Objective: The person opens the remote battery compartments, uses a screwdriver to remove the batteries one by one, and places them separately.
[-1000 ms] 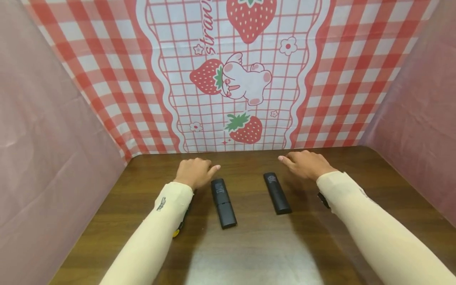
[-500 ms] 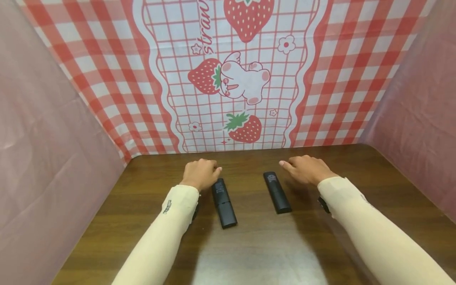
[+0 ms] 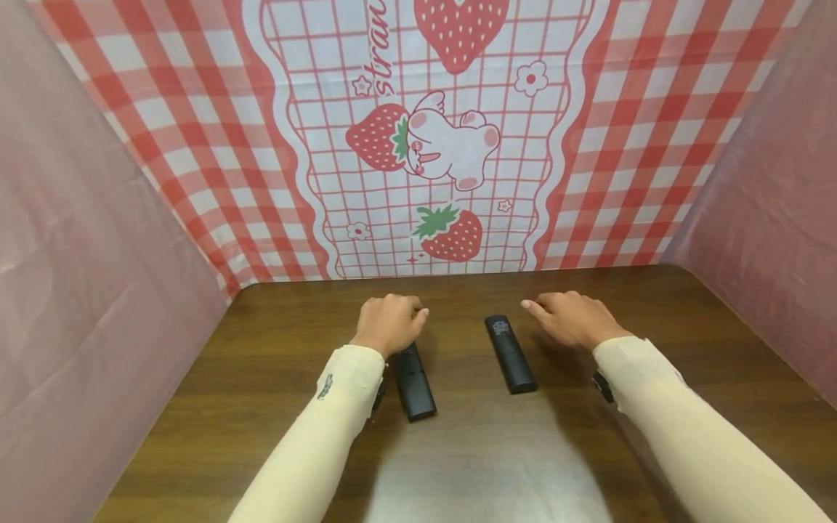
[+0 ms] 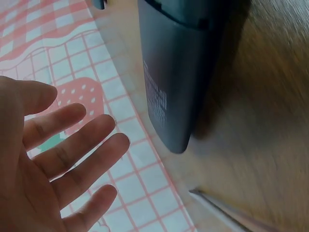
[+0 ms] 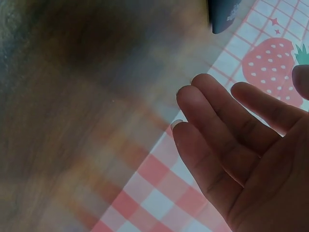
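Observation:
Two black remote controls lie on the wooden table with printed labels facing up. My left hand (image 3: 390, 324) hovers over the far end of the left remote (image 3: 416, 396) and hides part of it. In the left wrist view its fingers (image 4: 89, 171) are spread and loosely bent, beside the remote (image 4: 174, 82), holding nothing. Beyond the right remote (image 3: 511, 354), on its right, is my right hand (image 3: 575, 317), also holding nothing. Its fingers (image 5: 217, 130) are relaxed in the right wrist view, where a remote's dark end (image 5: 224, 14) shows at the top.
A slim pointed silver thing (image 4: 217, 208) lies on the table near the left remote's end; the left arm hides it in the head view. A strawberry-printed checked cloth (image 3: 451, 145) hangs along the table's back edge. Pink cloth walls (image 3: 98, 254) stand at both sides.
My left hand has moved right, from beside the left remote to over its far end. The left arm now covers the yellow-and-black thing. My right hand has shifted slightly right and nearer.

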A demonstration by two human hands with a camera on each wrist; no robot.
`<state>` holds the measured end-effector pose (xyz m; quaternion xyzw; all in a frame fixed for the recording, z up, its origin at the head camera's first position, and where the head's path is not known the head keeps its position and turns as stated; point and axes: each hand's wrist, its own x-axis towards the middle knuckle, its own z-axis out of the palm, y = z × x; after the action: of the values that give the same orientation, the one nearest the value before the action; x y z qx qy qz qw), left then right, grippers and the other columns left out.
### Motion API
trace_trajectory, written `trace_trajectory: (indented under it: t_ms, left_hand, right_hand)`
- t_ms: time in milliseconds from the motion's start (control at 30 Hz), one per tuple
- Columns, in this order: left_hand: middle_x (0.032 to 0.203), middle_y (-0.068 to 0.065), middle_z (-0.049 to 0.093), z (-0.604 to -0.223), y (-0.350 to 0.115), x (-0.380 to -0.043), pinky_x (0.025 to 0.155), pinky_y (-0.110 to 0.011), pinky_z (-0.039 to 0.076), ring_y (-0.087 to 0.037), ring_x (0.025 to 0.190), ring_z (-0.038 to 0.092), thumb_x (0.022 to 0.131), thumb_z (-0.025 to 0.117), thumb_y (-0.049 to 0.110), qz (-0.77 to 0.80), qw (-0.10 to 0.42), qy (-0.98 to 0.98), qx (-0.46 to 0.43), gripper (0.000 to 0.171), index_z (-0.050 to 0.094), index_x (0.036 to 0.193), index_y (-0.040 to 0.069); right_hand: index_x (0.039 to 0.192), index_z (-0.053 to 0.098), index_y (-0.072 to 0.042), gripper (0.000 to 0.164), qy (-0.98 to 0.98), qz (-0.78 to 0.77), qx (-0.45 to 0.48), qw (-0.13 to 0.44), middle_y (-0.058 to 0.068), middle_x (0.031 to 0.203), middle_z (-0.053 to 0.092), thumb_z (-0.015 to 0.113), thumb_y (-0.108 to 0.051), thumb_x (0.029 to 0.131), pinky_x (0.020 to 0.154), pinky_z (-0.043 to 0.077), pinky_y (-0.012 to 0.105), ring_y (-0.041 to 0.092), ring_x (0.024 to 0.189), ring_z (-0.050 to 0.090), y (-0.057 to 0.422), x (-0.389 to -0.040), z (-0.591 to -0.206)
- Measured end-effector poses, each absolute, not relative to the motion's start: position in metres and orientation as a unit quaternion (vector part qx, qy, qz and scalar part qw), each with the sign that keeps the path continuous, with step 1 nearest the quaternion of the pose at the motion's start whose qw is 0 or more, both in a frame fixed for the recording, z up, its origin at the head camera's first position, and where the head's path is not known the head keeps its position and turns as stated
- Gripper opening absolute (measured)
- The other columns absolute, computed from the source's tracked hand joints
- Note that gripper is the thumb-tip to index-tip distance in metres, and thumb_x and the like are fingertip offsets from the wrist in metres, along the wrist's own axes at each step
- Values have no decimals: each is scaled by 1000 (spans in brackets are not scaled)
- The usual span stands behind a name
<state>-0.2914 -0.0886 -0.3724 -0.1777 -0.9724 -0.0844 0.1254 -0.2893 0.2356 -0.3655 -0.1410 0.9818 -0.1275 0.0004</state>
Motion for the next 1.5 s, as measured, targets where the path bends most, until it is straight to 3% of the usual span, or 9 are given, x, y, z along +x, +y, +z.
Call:
trace_trajectory:
  t_ms: [167,367,600,867,1500]
  left_hand:
    - [100,5,75,-377,-82,-290,77,-44,54,-21,86,71,102,55,41,-86,120,-972,-185,29,76,111,23]
    - [100,5,75,-381,-75,-287,75,-43,55,-20,87,71,102,55,41,-81,117,-969,-204,29,76,112,23]
    - [102,5,75,-383,-68,-285,74,-43,55,-21,89,71,101,55,40,-91,116,-967,-206,28,76,111,24]
    - [99,5,75,-388,-64,-284,66,-42,54,-21,83,71,101,54,41,-96,120,-966,-209,29,76,110,24]
    - [98,6,75,-389,-48,-273,60,-42,52,-22,78,71,101,53,43,-132,133,-959,-212,29,76,109,27]
  right_hand:
    - [130,63,2,74,981,-125,-150,-16,23,124,65,35,-62,102,93,44,64,42,112,62,236,-287,-371]
    - [122,69,-2,62,978,-126,-159,-43,16,111,70,44,-55,103,84,49,60,32,94,66,234,-286,-376]
    - [112,71,-6,45,977,-127,-164,-49,4,91,68,54,-45,102,71,50,51,21,74,57,233,-283,-380]
    - [114,72,-5,35,978,-137,-152,-48,7,98,72,60,-35,99,75,52,54,21,78,62,233,-280,-384]
    - [112,73,-7,31,979,-126,-147,-58,5,93,72,63,-31,97,74,52,54,21,76,63,223,-268,-390]
